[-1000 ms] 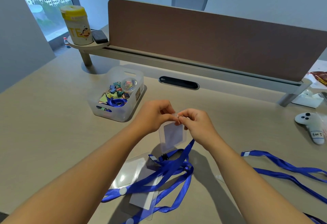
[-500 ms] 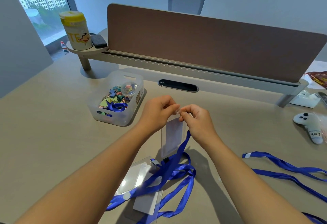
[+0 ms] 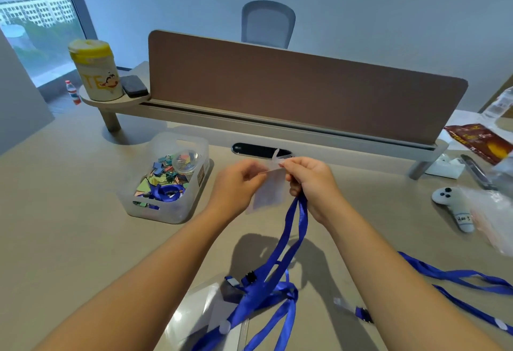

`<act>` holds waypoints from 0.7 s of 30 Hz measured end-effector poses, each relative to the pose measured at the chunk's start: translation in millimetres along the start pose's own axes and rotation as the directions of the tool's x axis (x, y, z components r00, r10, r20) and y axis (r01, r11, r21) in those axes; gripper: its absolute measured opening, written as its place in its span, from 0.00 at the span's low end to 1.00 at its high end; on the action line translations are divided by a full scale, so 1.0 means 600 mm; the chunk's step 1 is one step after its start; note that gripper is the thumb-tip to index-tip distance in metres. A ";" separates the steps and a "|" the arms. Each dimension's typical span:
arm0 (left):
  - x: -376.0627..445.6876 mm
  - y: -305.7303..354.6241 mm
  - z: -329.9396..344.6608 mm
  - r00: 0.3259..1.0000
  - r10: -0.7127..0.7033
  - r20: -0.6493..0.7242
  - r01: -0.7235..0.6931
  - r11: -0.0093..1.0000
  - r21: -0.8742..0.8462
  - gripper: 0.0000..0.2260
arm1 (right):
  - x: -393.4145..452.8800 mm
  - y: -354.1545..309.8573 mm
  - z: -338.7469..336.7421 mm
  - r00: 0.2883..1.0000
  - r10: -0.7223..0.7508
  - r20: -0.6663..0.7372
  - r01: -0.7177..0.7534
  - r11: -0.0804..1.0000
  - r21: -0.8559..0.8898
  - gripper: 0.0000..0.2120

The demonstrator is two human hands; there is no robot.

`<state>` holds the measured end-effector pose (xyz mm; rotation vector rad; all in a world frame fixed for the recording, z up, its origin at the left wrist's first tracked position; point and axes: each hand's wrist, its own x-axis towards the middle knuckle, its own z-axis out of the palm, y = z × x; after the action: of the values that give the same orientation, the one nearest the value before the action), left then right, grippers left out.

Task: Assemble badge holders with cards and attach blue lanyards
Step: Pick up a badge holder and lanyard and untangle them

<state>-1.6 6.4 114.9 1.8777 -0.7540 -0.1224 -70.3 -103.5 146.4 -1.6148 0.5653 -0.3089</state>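
I hold a clear, soft-plastic badge holder (image 3: 266, 189) up above the surface (image 3: 69, 225), a pale rectangular card showing through it. My right hand (image 3: 311, 181) is closed, thumb and forefinger pinching the holder's small translucent tab at the top, with a flat blue woven lanyard (image 3: 294, 228) caught in the same hand and dropping as 2 ribbon strands toward the surface. My left hand (image 3: 238, 187) curls loosely around the holder's left edge; motion blur hides whether its fingertips actually press it.

Below, the lanyard piles in glossy loops over more clear holders (image 3: 194, 311) lying flat near my forearms, with a small black clip (image 3: 249, 278) among the folds. Another blue lanyard (image 3: 458, 281) trails across the matte beige surface to my right.

To my left stands a frosted, rounded plastic bin (image 3: 166, 181) filled with coloured binder clips. A brown fabric-look divider panel (image 3: 291, 87) runs along the back of the surface.
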 end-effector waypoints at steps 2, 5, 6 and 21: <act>0.016 0.007 0.001 0.989 0.097 -0.108 -0.090 0.993 0.072 0.08 | 0.017 -0.014 -0.008 1.000 0.001 -0.011 -0.001 0.999 -0.042 0.12; 0.045 0.018 0.001 0.941 0.280 -0.190 -0.214 0.927 0.307 0.10 | 0.048 -0.035 -0.020 0.998 -0.066 -0.019 0.061 0.975 -0.216 0.11; 0.055 0.021 0.002 0.928 0.325 -0.183 -0.238 0.893 0.381 0.11 | 0.059 -0.041 -0.024 0.993 -0.116 -0.017 0.106 0.947 -0.302 0.12; 0.116 0.026 0.072 0.909 0.314 -0.274 -0.084 0.783 0.617 0.09 | 0.174 -0.016 -0.098 0.963 -0.242 0.121 0.270 0.892 -0.362 0.05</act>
<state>29.1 -70.4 127.3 2.2953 -0.7810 0.6672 -10.9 -208.3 150.4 -2.0731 0.3668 -0.3495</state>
